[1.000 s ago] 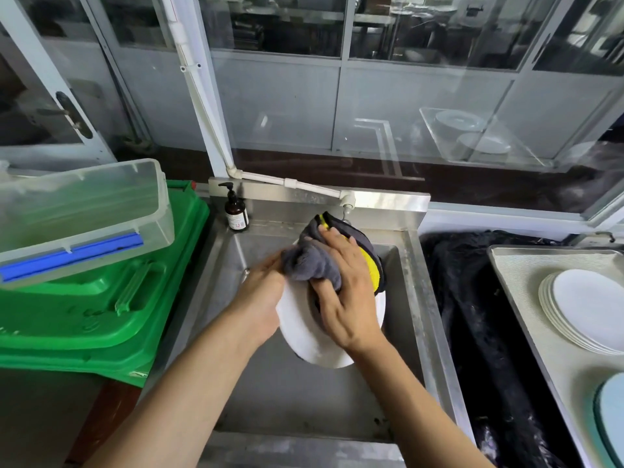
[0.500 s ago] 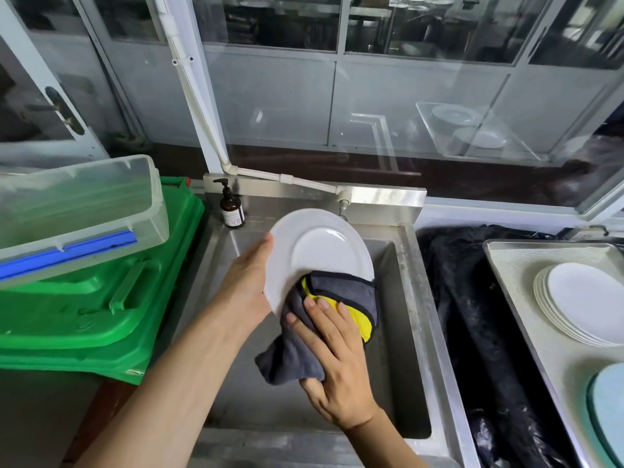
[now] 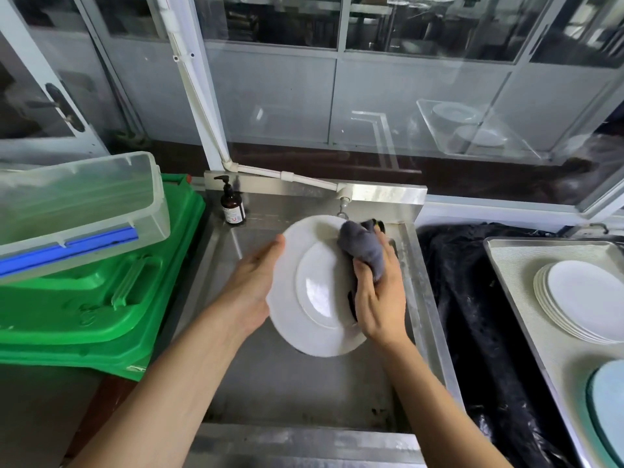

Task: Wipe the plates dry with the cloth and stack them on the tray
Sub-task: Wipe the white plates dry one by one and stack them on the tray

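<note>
A white plate [image 3: 314,292] is held tilted over the steel sink [image 3: 297,393], its face toward me. My left hand [image 3: 251,285] holds its left rim, thumb on the front edge, fingers hidden behind. My right hand [image 3: 378,292] grips a bunched grey cloth [image 3: 361,246] and presses it against the plate's upper right rim. At the right, a metal tray [image 3: 516,265] carries a stack of white plates [image 3: 580,298].
A brown pump bottle [image 3: 232,206] stands at the sink's back left corner, a tap [image 3: 342,206] behind the plate. Green plastic lids [image 3: 101,292] and a clear tub [image 3: 74,211] lie to the left. Black plastic sheeting [image 3: 472,315] lies between sink and tray. A pale blue plate [image 3: 607,407] sits at the tray's near end.
The plate has been turned so its face shows. My right hand with the cloth has moved from the plate's lower edge up to its upper right rim.
</note>
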`<action>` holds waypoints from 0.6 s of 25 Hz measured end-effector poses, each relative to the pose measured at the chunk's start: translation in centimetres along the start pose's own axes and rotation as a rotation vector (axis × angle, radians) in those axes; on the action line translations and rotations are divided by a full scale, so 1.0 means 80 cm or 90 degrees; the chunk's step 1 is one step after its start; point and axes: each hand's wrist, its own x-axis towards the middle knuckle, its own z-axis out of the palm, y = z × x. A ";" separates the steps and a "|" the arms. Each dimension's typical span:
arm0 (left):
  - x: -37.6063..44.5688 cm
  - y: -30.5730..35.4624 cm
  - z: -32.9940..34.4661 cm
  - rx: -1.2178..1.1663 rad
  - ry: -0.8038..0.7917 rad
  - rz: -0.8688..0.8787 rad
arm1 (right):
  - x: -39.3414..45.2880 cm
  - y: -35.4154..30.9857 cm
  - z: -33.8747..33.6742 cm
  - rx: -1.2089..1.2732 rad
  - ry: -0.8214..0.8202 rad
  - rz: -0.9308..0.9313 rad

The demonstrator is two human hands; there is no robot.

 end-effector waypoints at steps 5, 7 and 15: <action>0.012 -0.001 0.003 -0.020 0.038 0.029 | 0.010 -0.045 0.015 -0.138 -0.183 -0.273; 0.017 0.006 -0.003 -0.048 0.033 0.039 | -0.025 -0.046 0.020 -0.112 -0.240 -0.306; 0.013 0.000 -0.006 -0.035 0.028 -0.025 | -0.017 -0.045 0.022 -0.175 -0.207 -0.269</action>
